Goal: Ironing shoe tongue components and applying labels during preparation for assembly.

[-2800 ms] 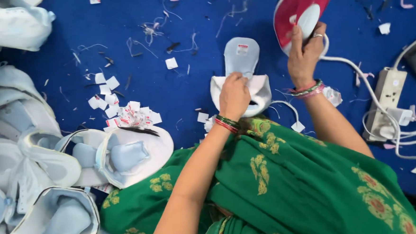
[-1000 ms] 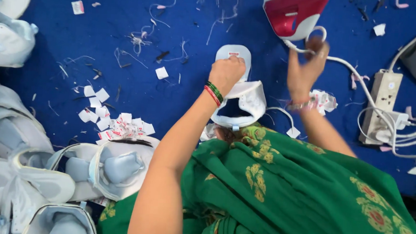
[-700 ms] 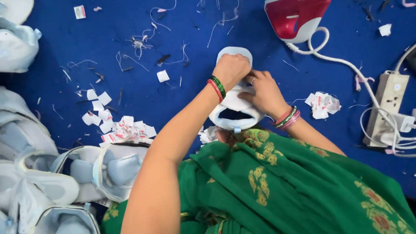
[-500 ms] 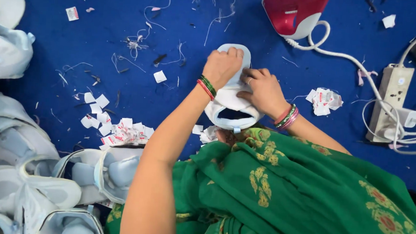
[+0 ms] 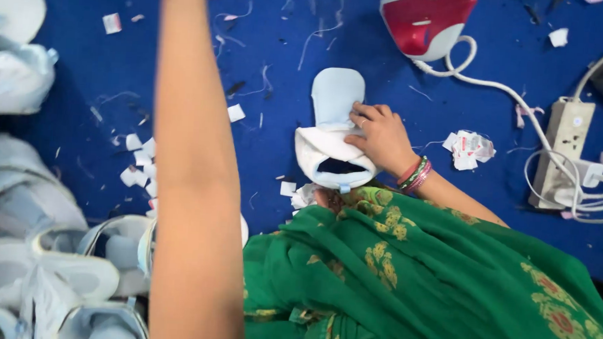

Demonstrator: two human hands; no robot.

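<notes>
Slipper piece (image 5: 334,133), pale blue/white, lies on blue floor (image 5: 267,44) just ahead of the lap, long axis running away from the body, open end toward it. Right hand (image 5: 379,136) rests on its right edge, fingers curled onto the fabric; nearer hand by far. Left arm (image 5: 189,157) stretches fwd, hand out of frame top; state can't be told. Iron (image 5: 426,18) sits beyond, up-right.
</notes>
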